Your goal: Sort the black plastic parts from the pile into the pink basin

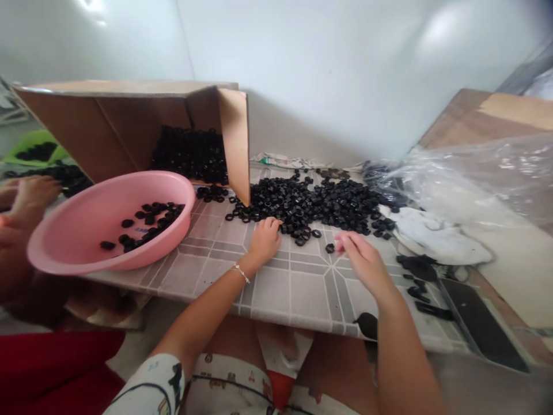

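Note:
My left hand [265, 241] rests at the near edge of a spread-out pile of small black plastic rings [302, 202]. Its fingers curl down against the rings, and whatever is under the fingertips is hidden. To the right, my right hand [363, 260] is just above the tablecloth with thumb and fingers pressed together. One loose black ring [330, 248] appears right beside those fingertips; whether they touch it I cannot tell. On the left stands a pink plastic basin [78, 230] with several black pieces [149, 222] in it.
A cardboard box [234, 132] lies on its side behind the basin, holding more black pieces. A co-worker's hands [32, 196] are at far left near a green container [32, 138]. At right are white cloth [440, 233], clear plastic [484, 178] and a dark phone-like slab [484, 323].

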`<state>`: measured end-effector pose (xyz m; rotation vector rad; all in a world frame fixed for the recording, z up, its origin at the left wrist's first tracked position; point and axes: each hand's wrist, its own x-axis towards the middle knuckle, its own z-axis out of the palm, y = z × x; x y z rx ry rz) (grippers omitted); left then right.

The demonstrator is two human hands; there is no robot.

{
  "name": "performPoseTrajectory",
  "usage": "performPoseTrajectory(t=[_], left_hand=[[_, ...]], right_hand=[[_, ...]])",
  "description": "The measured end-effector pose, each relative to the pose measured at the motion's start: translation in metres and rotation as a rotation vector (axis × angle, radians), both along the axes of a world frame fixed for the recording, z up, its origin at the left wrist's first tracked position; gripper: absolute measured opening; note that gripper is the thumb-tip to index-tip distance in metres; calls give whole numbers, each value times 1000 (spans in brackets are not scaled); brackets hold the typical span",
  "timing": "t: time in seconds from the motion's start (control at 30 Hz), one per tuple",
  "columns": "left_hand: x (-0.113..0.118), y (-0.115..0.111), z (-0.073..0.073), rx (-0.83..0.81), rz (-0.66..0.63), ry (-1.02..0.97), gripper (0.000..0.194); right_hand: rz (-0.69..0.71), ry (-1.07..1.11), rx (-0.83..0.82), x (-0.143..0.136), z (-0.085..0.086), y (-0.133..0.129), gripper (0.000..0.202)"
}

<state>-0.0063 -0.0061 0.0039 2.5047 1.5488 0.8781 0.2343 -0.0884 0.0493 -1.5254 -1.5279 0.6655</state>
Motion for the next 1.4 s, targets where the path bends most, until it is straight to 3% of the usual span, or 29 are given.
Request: performPoseTrajectory(t=[0.07,0.17,0.27,0.37,0.47,0.63,0.77,0.93,1.03,1.17,1.27,1.37,1.4], left_hand=[[0,12,-2,7,35,-14,32],[-4,22,-7,-5,14,-31,24],[-5,22,-7,18,-16,-90,22],[-2,14,-4,-16,-144,-225,24],[4,2,-3,-166,-280,-422,26],[11,-10,-12,-408,-231,-616,27],[14,-10,-17,-445,-179,-671,34],[12,-7,-16,-440,-109,-677,29],[10,-8,-15,-422,-98,-680,30],[9,-10,-15,-411,-117,-697,32],[10,-9,-15,-431,-139,-714,30],[13,-8,-16,-480,-155,-785,37],[14,-7,-16,-497,-153,-824,41]], right_hand=[[-160,-160,-17,28,-9,-34,44],[-314,-369,-46,51,-44,-86,53],[-296,-463,-33,47,-79,-117,60],[-277,-515,52,32,-95,-119,51],[-227,-480,80,22,-96,-104,38],[-121,-416,86,16,-83,-62,31],[-96,-373,124,15,-72,1,32],[-142,-524,210,7,-71,88,35],[-152,-690,175,2,-72,116,36],[-128,-794,150,5,-67,132,22],[-102,-567,195,2,-58,132,14],[-104,-42,200,-20,-50,116,26],[-42,138,169,-31,-48,107,30]])
